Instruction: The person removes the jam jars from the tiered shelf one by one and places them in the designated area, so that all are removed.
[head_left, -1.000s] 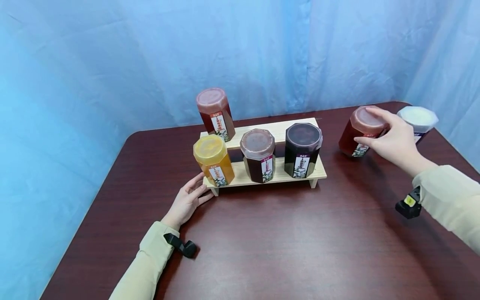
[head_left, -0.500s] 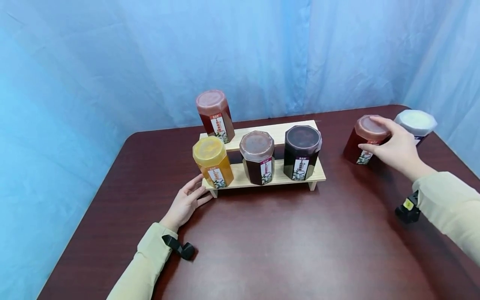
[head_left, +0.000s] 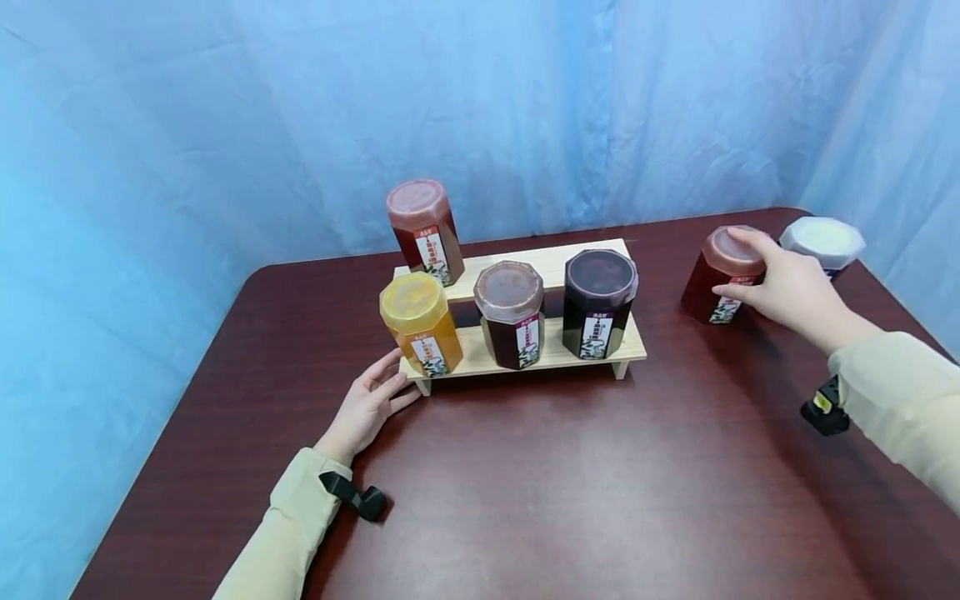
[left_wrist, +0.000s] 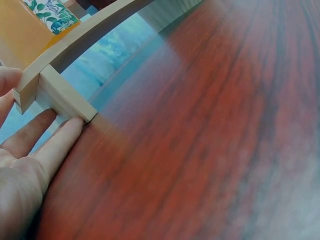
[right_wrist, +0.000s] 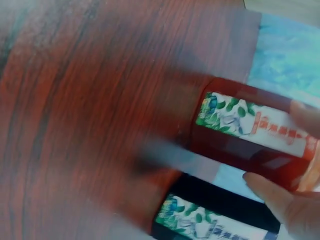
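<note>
In the head view, my right hand [head_left: 795,287] grips a red jar [head_left: 703,287] near its pink lid, with thumb and fingers on opposite sides. The jar stands upright at or just above the table; a dark jar with a white lid [head_left: 822,239] is right behind my hand. My left hand [head_left: 369,407] holds the left end of a two-tier wooden rack [head_left: 551,356]. In the left wrist view, fingertips touch the rack's leg [left_wrist: 65,92]. On its lower tier sit a yellow jar [head_left: 438,346], a brown jar [head_left: 501,340] and a black jar [head_left: 572,329].
Another red jar [head_left: 408,242] stands on the left of the rack's upper tier. Beside it on that tier is bare wood. The dark red table [head_left: 525,483] reaches a blue curtain [head_left: 525,100] at the back and sides.
My right hand has brought the red jar slightly down and to the right, then kept it about there. My left hand stays at the rack's end. The head view shifts a little.
</note>
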